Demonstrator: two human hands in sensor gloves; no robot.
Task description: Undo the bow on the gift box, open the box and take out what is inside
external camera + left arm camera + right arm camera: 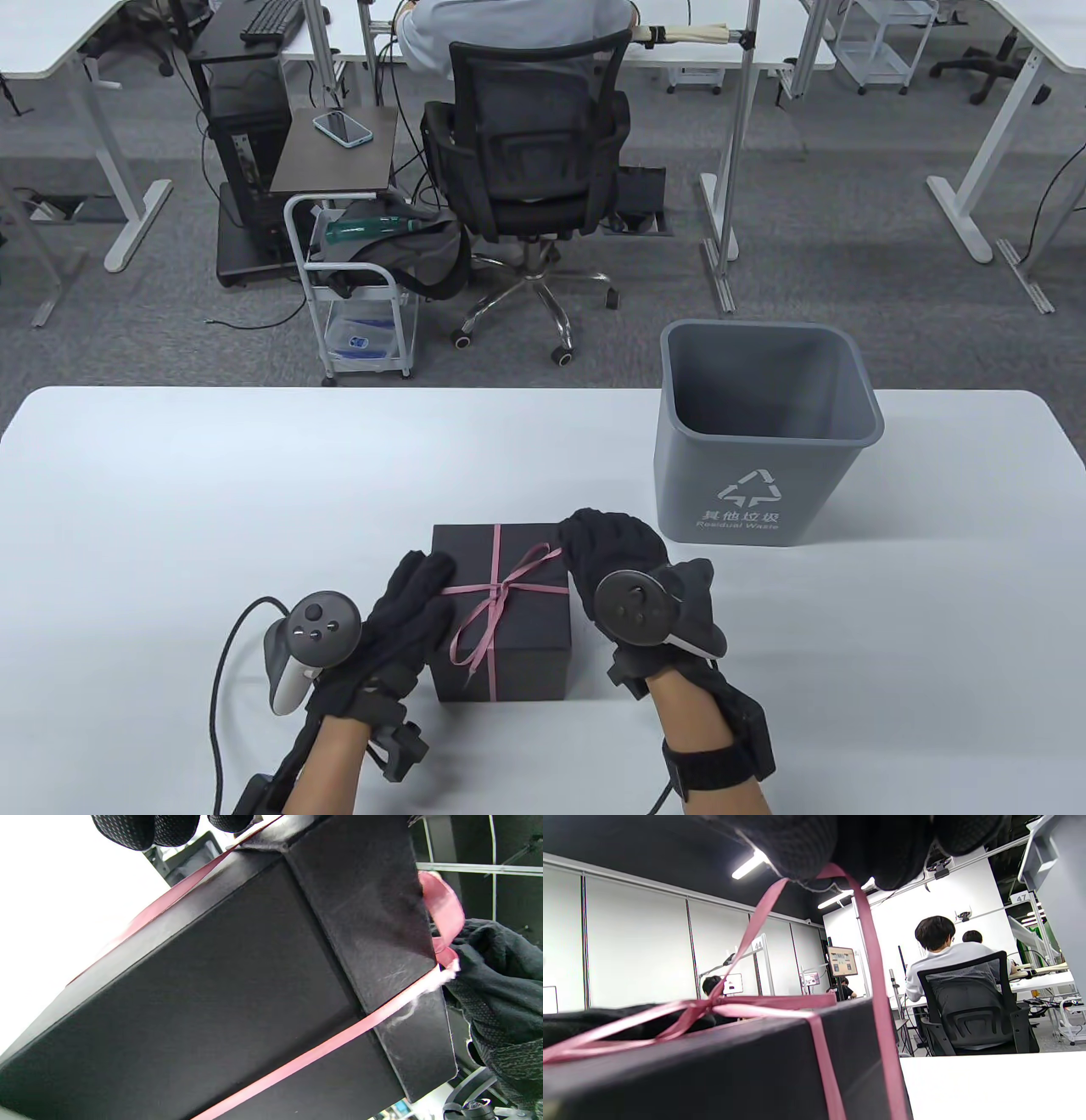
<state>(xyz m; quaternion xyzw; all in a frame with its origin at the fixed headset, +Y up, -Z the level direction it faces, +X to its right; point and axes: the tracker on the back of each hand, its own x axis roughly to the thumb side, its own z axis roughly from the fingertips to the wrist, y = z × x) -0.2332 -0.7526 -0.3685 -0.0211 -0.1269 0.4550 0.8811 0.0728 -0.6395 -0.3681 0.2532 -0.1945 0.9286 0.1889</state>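
Note:
A black gift box [526, 632] stands on the white table [212, 509] near its front edge, lid on. A pink ribbon [502, 586] crosses the lid and is knotted in a bow at its middle. My left hand [424, 586] lies with straight fingers on the lid's left side. My right hand [585, 543] is at the box's far right corner and pinches one strand of the bow. In the right wrist view the ribbon [869, 942] rises from the box [712, 1069] up into my fingers [840, 853]. The left wrist view shows the box side [212, 1005], the ribbon [297, 1060] and my fingertips [144, 830].
A grey waste bin [764, 433] stands on the table just behind and right of the box, close to my right hand. Beyond the table's far edge a person sits in a black office chair [530, 170] beside a small white cart [361, 289].

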